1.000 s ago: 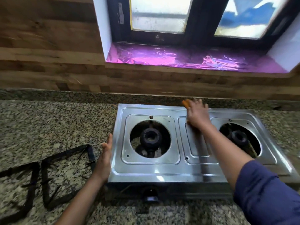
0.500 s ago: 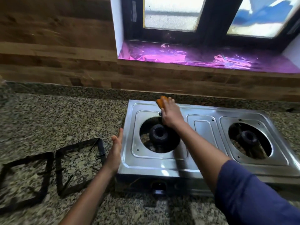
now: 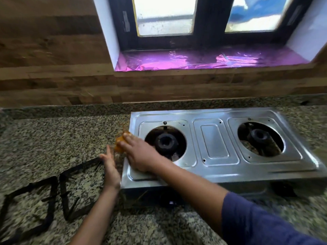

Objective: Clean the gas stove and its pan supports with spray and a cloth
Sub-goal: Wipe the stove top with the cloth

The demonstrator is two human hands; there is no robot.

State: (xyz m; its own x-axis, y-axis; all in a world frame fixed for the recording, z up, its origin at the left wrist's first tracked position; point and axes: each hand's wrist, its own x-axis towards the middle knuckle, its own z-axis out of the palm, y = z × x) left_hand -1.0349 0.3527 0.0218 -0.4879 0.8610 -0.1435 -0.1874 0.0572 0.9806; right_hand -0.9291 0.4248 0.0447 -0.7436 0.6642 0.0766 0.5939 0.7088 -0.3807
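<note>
A steel two-burner gas stove (image 3: pixel 217 140) sits on the granite counter with both pan supports off. My right hand (image 3: pixel 139 154) lies on the stove's left edge, pressing an orange cloth (image 3: pixel 120 144) that sticks out past my fingertips over the rim. My left hand (image 3: pixel 110 167) stands edge-on with straight fingers against the stove's left side. Two black square pan supports lie flat on the counter left of the stove, one (image 3: pixel 79 190) by my left hand, the other (image 3: pixel 28 207) further left. No spray bottle is in view.
The speckled granite counter (image 3: pixel 53 138) runs left and behind the stove to a wood-panelled wall (image 3: pixel 53 76). Above the wall a window sill (image 3: pixel 203 59) is lined with shiny purple foil. A black control knob (image 3: pixel 170 202) shows on the stove's front face.
My right hand has swept the cloth leftward, from the stove's back middle, past the left burner, to its left edge. My left hand has stayed against the stove's side.
</note>
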